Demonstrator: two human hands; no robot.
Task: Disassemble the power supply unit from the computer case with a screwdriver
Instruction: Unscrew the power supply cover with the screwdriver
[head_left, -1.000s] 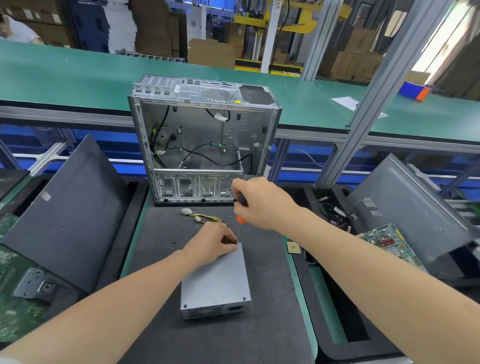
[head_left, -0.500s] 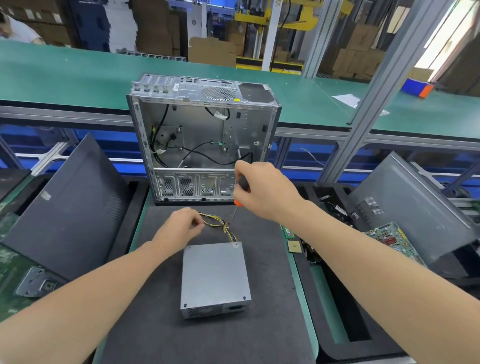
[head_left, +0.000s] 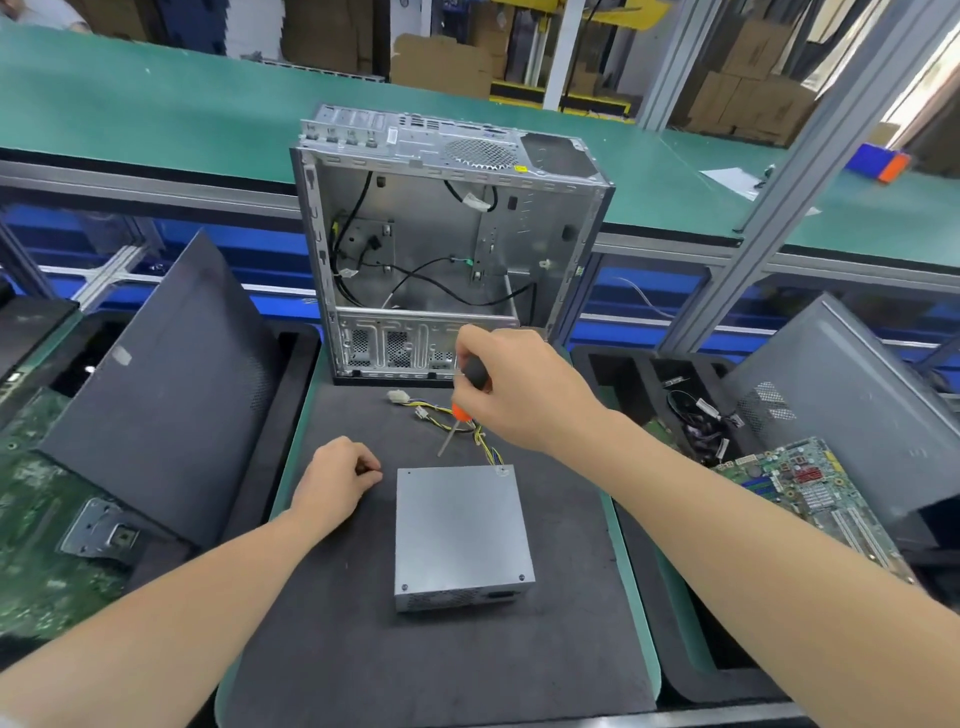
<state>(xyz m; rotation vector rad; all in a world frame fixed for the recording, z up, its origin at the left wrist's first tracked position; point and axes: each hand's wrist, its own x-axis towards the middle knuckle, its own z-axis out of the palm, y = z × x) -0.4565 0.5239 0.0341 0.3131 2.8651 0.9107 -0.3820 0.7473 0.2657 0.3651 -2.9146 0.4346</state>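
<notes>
The grey power supply unit (head_left: 461, 530) lies flat on the black mat (head_left: 426, 654), outside the case. Its yellow and black cable bundle (head_left: 431, 413) trails toward the open, upright computer case (head_left: 447, 244), which stands at the mat's far edge. My right hand (head_left: 524, 389) grips a screwdriver (head_left: 464, 402) with a black and orange handle; its tip hangs over the mat just beyond the unit's far edge. My left hand (head_left: 337, 478) rests on the mat left of the unit, fingers curled, pinching something small and dark, seemingly a screw.
A dark side panel (head_left: 156, 374) leans in the left tray over a green circuit board (head_left: 31, 519). On the right, a grey panel (head_left: 841, 395), a motherboard (head_left: 800, 488) and loose cables (head_left: 696, 421) fill another tray. A green conveyor (head_left: 156, 104) and a slanted aluminium post (head_left: 769, 218) stand behind.
My left hand left the unit's far right corner and drew back left onto the mat, fingers curled. The screwdriver lifted off that corner and tilted, its tip now off the unit.
</notes>
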